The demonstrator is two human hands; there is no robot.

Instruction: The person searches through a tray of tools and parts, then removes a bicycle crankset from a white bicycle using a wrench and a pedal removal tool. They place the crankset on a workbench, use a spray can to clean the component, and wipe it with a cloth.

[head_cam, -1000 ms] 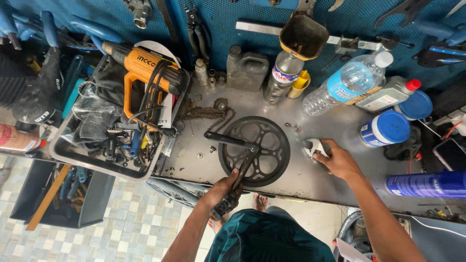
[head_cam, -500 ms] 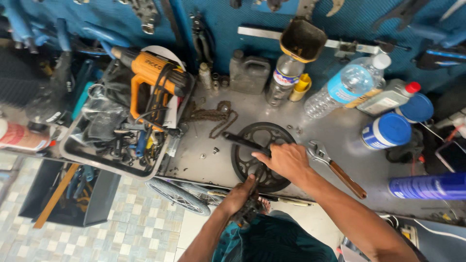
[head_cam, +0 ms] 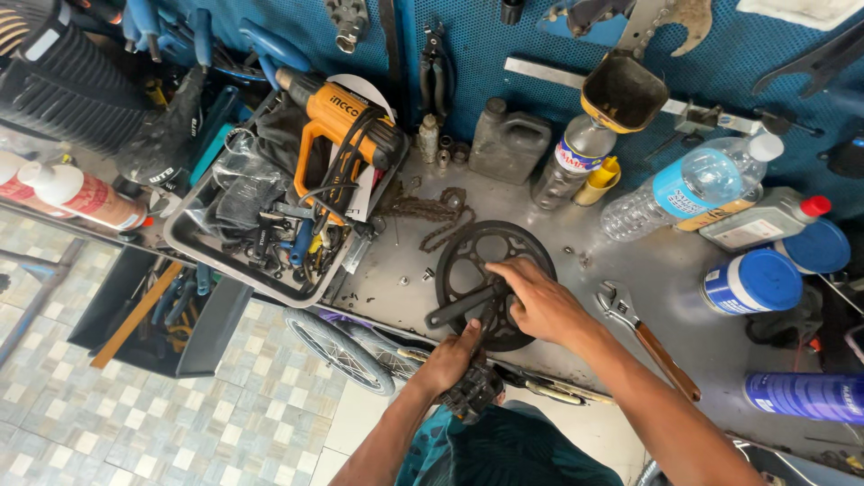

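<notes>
A black bicycle chainring with its crank arm [head_cam: 468, 270] lies flat on the grey metal workbench [head_cam: 666, 270]. My right hand [head_cam: 540, 301] rests on top of the chainring, fingers curled over the crank near its centre. My left hand [head_cam: 450, 360] grips the black pedal [head_cam: 472, 396] at the crank's near end, over the bench's front edge. A loose chain [head_cam: 423, 209] lies just behind the chainring.
An adjustable wrench with a wooden handle [head_cam: 648, 337] lies right of my right hand. A tray of tools with an orange power tool [head_cam: 346, 121] stands at left. Bottles, a jug and blue cans line the back and right. A small wheel [head_cam: 337, 346] sits below the bench.
My right hand left the wrench at the right and came over onto the chainring. My left hand kept hold of the pedal. The camera moved closer.
</notes>
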